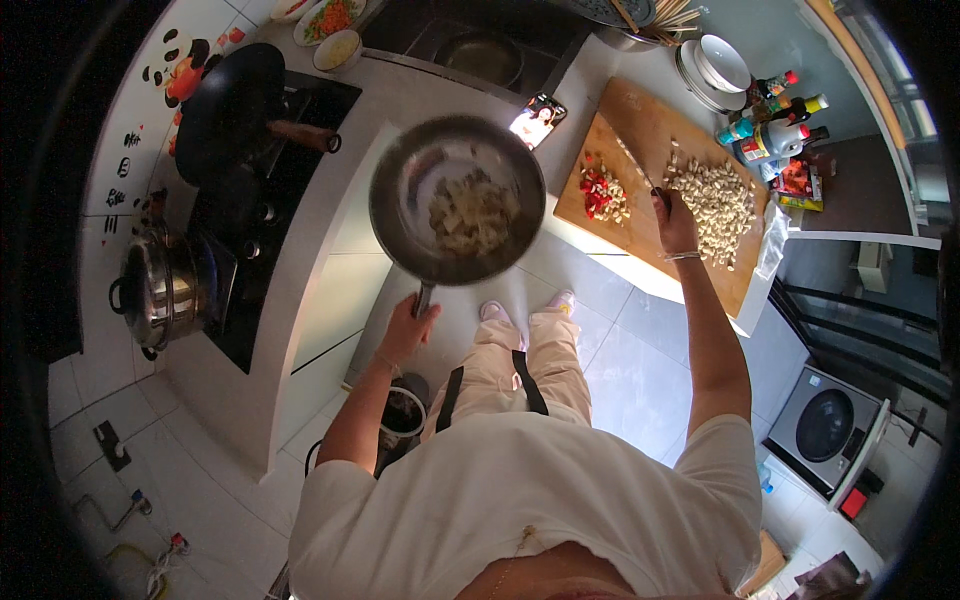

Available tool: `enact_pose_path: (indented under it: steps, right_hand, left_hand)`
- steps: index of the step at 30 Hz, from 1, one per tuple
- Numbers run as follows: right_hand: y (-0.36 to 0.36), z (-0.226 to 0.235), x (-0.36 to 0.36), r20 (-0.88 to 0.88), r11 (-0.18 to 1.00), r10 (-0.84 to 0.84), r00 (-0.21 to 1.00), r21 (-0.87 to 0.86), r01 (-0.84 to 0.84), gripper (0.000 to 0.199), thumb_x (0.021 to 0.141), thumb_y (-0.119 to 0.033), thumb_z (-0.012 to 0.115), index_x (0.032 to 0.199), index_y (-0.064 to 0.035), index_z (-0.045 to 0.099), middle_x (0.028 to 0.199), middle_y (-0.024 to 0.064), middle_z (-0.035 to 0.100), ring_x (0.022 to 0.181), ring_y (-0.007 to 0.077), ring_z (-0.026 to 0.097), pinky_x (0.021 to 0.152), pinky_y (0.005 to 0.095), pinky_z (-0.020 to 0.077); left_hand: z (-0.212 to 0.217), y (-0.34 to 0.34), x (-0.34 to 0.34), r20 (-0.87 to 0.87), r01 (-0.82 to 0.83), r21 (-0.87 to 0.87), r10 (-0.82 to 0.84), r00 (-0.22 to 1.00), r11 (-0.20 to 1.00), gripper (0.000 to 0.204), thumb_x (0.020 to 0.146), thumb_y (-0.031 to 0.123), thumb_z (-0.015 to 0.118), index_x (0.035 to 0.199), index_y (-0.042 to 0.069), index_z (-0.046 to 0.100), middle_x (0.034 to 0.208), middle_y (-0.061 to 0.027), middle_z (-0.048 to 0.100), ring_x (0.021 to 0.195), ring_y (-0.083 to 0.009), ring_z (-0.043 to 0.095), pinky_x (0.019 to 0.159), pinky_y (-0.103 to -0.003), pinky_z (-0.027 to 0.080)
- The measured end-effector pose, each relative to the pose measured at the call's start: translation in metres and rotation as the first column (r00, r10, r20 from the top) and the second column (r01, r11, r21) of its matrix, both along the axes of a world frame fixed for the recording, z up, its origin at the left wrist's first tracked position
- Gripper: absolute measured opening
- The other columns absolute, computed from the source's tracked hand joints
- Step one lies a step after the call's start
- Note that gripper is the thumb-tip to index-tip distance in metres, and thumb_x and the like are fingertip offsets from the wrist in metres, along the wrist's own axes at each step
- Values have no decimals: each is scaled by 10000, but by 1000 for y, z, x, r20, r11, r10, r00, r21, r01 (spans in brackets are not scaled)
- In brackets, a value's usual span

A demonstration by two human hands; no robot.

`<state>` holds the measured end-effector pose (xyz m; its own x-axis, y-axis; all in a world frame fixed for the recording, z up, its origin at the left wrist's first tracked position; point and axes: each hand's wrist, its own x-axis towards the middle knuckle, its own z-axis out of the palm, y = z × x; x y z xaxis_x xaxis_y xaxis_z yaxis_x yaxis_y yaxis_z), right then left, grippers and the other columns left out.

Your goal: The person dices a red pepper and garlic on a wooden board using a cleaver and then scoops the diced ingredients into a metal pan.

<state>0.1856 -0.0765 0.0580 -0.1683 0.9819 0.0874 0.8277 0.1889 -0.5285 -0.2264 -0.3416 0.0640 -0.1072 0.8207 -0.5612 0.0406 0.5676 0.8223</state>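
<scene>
Left hand (408, 328) is clenched round the handle of a steel frying pan (457, 200), arm stretched forward, pan held in the air beside the counter with pale chopped pieces inside; right hand (676, 222) grips a knife (640, 172) over the wooden cutting board (640, 130), between chopped red chilli (602, 195) and pale sliced pieces (716, 200)

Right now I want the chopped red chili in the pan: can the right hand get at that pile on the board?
Probably yes. The right hand holds a knife on the cutting board, and the red chili pile lies just left of the blade, nothing between.
</scene>
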Motion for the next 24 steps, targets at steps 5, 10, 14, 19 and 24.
enact_pose_path:
  steps: [5,10,14,19,24]
  right_hand:
    - [2,-1,1,-47,999,-16,999,35,18,338,893,-390,481,950,-59,523,786,202,597,738,402,576,601,454,448]
    - [9,6,5,-65,999,-34,997,-37,32,361,900,-411,467,972,-68,553,814,199,610,753,384,592,617,438,463]
    - [15,16,10,-92,997,-15,996,-71,8,378,904,-419,457,976,-67,572,797,190,609,740,364,598,607,416,462]
    - [17,28,21,-106,990,120,987,-64,-127,348,900,-396,468,959,-71,577,791,172,603,725,350,594,603,402,463]
    - [12,42,30,-25,962,268,963,-44,-269,279,875,-333,515,913,-63,574,787,148,600,704,348,581,600,411,463]
  left_hand:
    - [-4,87,-15,-18,-133,74,134,991,988,231,863,227,579,731,62,485,534,-16,468,419,-92,433,411,-255,378]
    - [-31,159,-45,-25,-188,95,191,981,978,236,834,219,597,724,34,501,541,-29,494,410,-114,449,413,-273,379]
    - [-42,186,-56,8,-203,42,203,979,978,245,827,226,603,697,53,488,523,-27,483,411,-115,452,413,-264,375]
    - [-48,206,-61,36,-201,1,201,979,980,251,831,247,600,714,50,498,521,-28,482,410,-114,453,422,-266,390]
    - [-13,226,-74,-51,-15,-108,10,999,994,629,820,585,514,977,-22,566,657,-69,603,574,-131,593,547,-242,446]
